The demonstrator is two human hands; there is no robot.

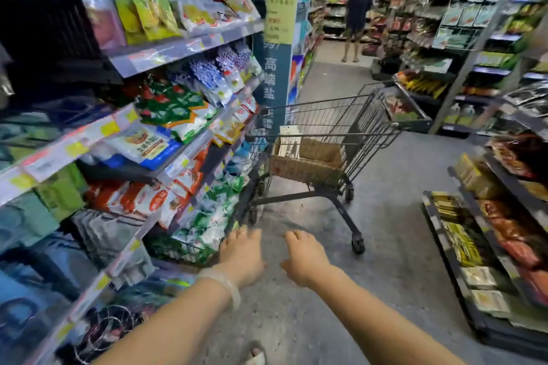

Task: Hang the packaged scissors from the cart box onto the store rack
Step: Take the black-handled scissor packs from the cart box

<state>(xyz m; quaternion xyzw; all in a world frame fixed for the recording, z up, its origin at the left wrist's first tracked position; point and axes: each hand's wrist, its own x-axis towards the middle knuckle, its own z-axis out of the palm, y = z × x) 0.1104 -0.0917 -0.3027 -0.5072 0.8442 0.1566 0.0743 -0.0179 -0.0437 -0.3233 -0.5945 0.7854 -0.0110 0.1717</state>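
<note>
A wire shopping cart (370,124) stands in the aisle ahead of me, beside the left shelving. Inside it sits a brown cardboard box (305,166) with a pale flat package (289,139) sticking up at its left end; I cannot tell what the package holds. My left hand (241,255) and my right hand (305,258) reach forward side by side, low over the floor, well short of the cart. Both hold nothing and their fingers are spread. A clear bangle circles my left wrist.
Shelves of packaged food (166,133) line the left side. Low black racks of goods (474,246) stand on the right. A person (357,15) stands far down the aisle. Grey floor (385,231) stretches between the hands and the cart.
</note>
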